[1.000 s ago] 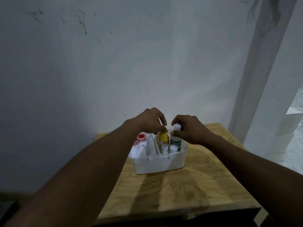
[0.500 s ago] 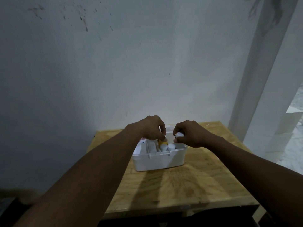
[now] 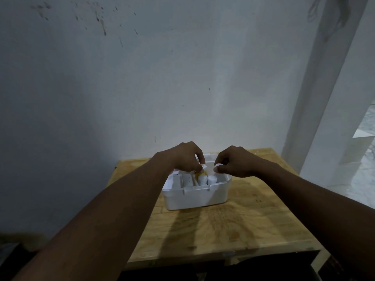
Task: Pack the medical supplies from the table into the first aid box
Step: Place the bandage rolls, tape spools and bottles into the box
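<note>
White first aid box point(image 3: 195, 196) low in the middle of the frame, open at the top, long axis running left to right across the wooden table point(image 3: 233, 230). Inside, bottles standing upright, caps upward: yellow bottle point(image 3: 197, 175) near the middle, white bottle point(image 3: 212, 180) just to its right, a red-marked item at the left end mostly hidden by the wrist. Left hand point(image 3: 182, 157) curled over the box, fingertips pinched on the white cap above the yellow bottle. Right hand point(image 3: 236, 162) likewise curled, thumb and forefinger closed on a white bottle cap point(image 3: 218, 165). Pale stained wall point(image 3: 142, 78) behind; white post point(image 3: 324, 88) at the right
</note>
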Demonstrator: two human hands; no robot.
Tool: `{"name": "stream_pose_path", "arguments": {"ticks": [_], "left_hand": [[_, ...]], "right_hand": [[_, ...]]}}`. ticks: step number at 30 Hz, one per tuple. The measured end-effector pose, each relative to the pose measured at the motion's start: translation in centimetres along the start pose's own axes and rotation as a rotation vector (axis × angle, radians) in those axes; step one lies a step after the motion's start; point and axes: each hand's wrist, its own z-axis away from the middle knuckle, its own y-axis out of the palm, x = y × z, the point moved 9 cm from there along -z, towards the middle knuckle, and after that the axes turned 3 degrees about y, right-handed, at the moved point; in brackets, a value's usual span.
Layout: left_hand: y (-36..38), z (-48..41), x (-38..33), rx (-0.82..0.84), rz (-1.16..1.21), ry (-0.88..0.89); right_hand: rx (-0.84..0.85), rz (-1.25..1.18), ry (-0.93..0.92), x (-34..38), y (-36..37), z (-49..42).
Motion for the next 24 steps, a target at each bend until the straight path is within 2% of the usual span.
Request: {"name": "stream_pose_path", "arguments": {"ticks": [6,12,15,17,20,24], "left_hand": [[-0.1,0.5,-0.7,0.035,0.025,0.028],[-0.3,0.6,-0.5,0.025,0.043,0.015],[-0.6,0.5,-0.1,-0.018,0.051,0.006],[-1.3,0.5,0.3,-0.072,0.053,0.002],[-3.2,0.7,2.0,-0.24,0.062,-0.032],[-5.0,1.7,6.8,-0.438,0.139,-0.209]], "right_hand": [[0.006,0.016,-0.068,1.1,0.1,0.2],[0.026,-0.024,-0.047,0.6,0.3,-0.2],[-0.059,-0.076,-0.018,0.3,-0.5,-0.4],[-0.187,-0.086,0.011,0.0,-1.8,-0.7],[-0.353,-0.188,0.165,-2.1,-3.3,-1.0],[-0.383,-0.451,0.384,-5.4,-1.9,-1.7]]}}
